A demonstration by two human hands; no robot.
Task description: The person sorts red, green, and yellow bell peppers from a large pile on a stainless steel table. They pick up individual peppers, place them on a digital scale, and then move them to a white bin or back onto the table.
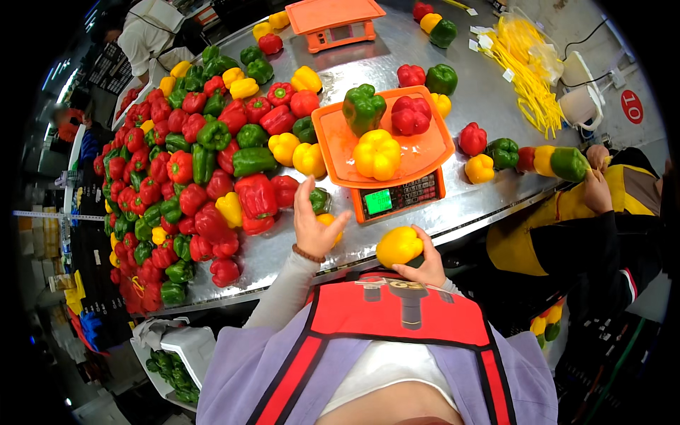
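Note:
My right hand [429,264] grips a yellow bell pepper [396,246] just off the table's near edge. My left hand [317,226], fingers spread, hovers over the tabletop and holds nothing. Beneath it a yellow pepper [330,227] is partly hidden, beside a green one [319,201]. In front of me stands an orange digital scale [361,211] with a lit green display. On its orange pan [333,133] rest a green bell pepper [364,109], a red one [411,115] and a yellow one [376,154].
A heap of mixed peppers [196,170] covers the metal table's left side. Another orange scale [336,21] stands at the back. Yellow net bags [523,79] lie at the far right. On the right, a co-worker's hands [597,180] hold a row of peppers [568,163] in netting.

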